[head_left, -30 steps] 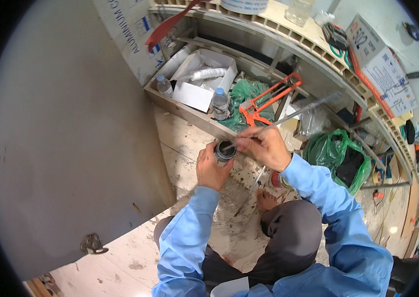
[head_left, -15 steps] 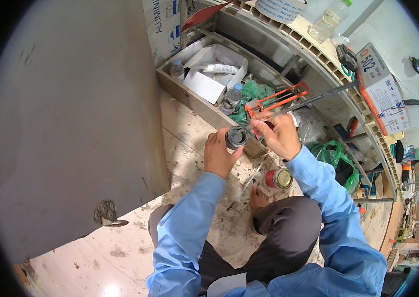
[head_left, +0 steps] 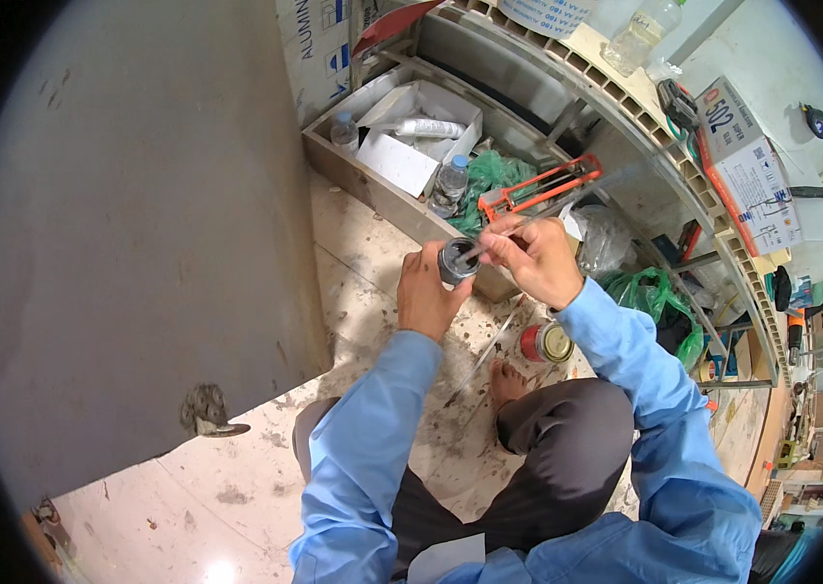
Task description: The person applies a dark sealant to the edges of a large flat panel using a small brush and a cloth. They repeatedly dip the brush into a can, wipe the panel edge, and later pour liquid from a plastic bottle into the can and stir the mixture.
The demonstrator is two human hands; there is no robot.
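The left hand is closed around a short, dark grey round fitting with a hollow mouth, into which the right hand pinches a thin metal rod.

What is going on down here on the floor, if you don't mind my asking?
A person in a blue shirt sits on the tiled floor. The left hand holds a short grey pipe fitting, while the right hand pokes a thin stick into its opening. A small red tin stands by the foot.
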